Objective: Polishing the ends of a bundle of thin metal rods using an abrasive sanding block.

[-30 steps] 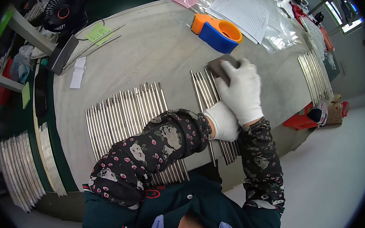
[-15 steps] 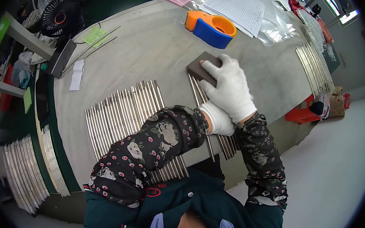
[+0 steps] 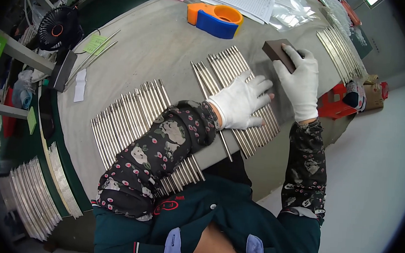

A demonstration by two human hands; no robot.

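Dispenser: orange-and-blue tape dispenser (image 3: pixel 214 20), the landmark for all places below, on the far part of the table (image 3: pixel 154 49).
Rods: silver-coloured batch (image 3: pixel 227 65) lying side by side, nearer the wearer than the dispenser and reaching to its right; a few lie slightly apart along the left flank.
Left hand: white-gloved left hand (image 3: pixel 242 103), on the wearer's side of the dispenser, laid palm down across the batch, fingers spread and closed on nothing.
Right hand: white-gloved right hand (image 3: pixel 301 82), right of the dispenser and nearer the wearer, gripping a dark brown block (image 3: pixel 276 51) between thumb and fingers; the block is apart from the rods, but whether it touches the table cannot be told.
Handling: rods judged stiff, smooth and apt to roll, light singly, heavier together; best held at mid-length or steadied under a flat palm. Block judged rigid; its sides offer the hold.
Edges: on the side away from the dispenser, the rods' near ends reach the table edge and seem to overhang it.
Room: bare surface left of the dispenser, toward the fan (image 3: pixel 58 28); a second batch (image 3: pixel 127 120), left and nearer the wearer, limits sideways movement.
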